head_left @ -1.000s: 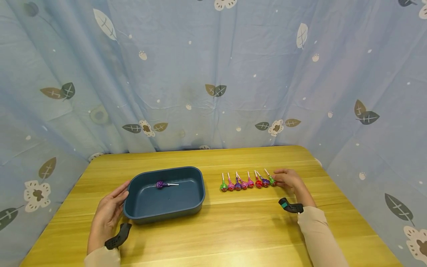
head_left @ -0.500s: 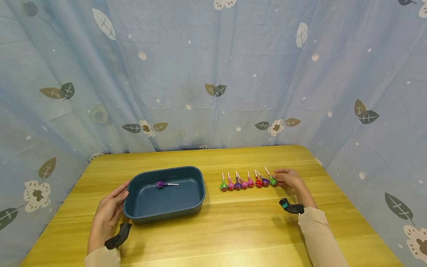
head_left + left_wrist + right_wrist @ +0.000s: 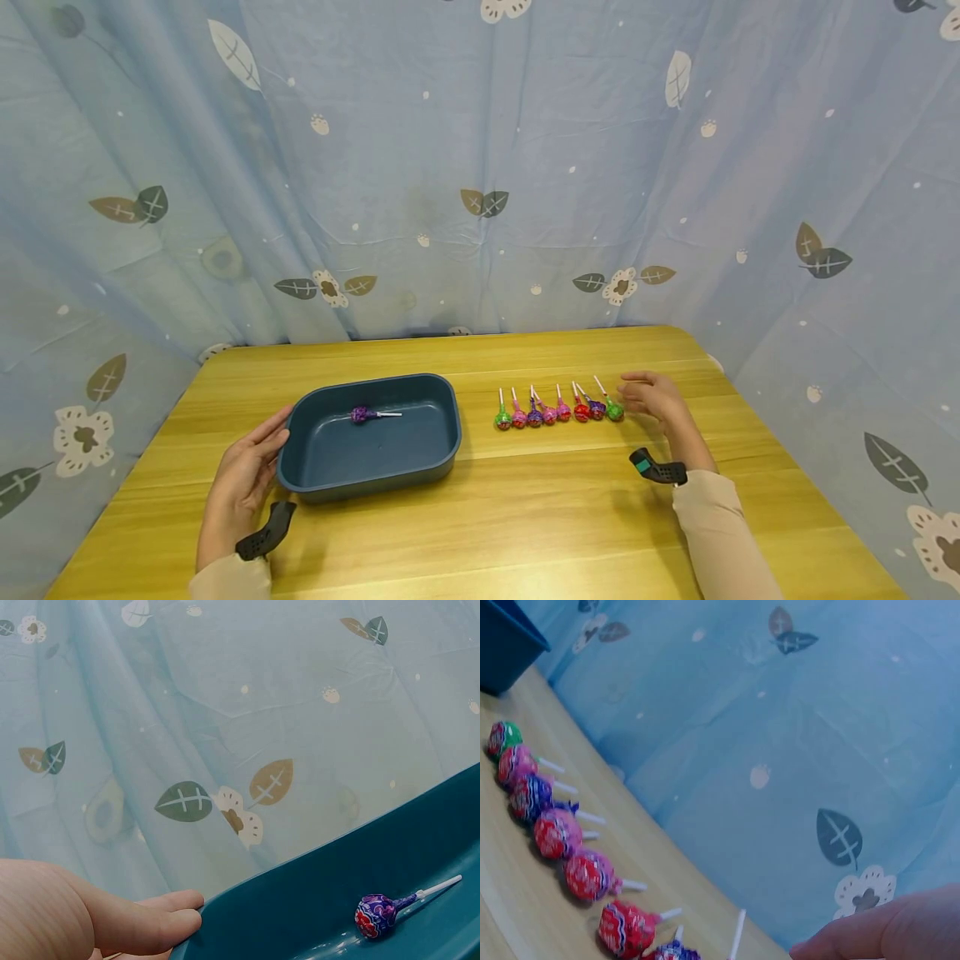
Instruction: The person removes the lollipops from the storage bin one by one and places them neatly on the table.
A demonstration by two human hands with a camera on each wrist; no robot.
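Observation:
In the head view a dark blue rectangular box [image 3: 375, 450] holds one purple lollipop [image 3: 362, 414], also seen in the left wrist view [image 3: 375, 915]. My left hand [image 3: 242, 475] touches the box's left end with extended fingers. Right of the box lies a row of several wrapped lollipops, sticks pointing away from me: among them a green lollipop [image 3: 502, 419] at the left end, a red lollipop [image 3: 581, 412] and a green lollipop [image 3: 614, 411] at the right end. My right hand [image 3: 656, 397] hovers just right of that last one, fingers loose, holding nothing.
Everything lies on a yellow wood-grain table [image 3: 525, 517]. A blue patterned curtain [image 3: 480, 167] hangs behind it and along both sides. The box stands apart from the lollipop row in the right wrist view as well, at upper left.
The right-end green lollipop has shifted slightly right, close to its neighbour. My right hand has come away from it, a little up and right. My left hand and the box stay put.

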